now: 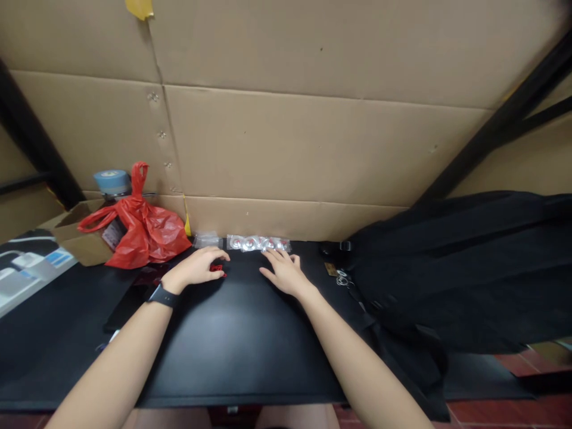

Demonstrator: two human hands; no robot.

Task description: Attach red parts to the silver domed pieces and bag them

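My left hand [199, 268], with a dark watch [163, 294] on its wrist, is held low over the black mat. Its thumb and fingers are apart and curved. A small red item [217, 270] shows in the gap between them; its kind is too small to make out. My right hand [285, 273] is palm down with its fingers spread. Its fingertips reach the near edge of a row of clear plastic packets [250, 243] with round silvery and red contents. I cannot tell whether they touch the packets.
Left, a knotted red plastic bag [147, 232] stands by a cardboard box [87, 238], a blue-lidded container [111, 180] and a white power strip [31, 274]. A dark flat device [129, 304] lies near my left forearm. Keys [343, 279] and a black backpack [460, 268] are right. Cardboard [277, 143] walls the back.
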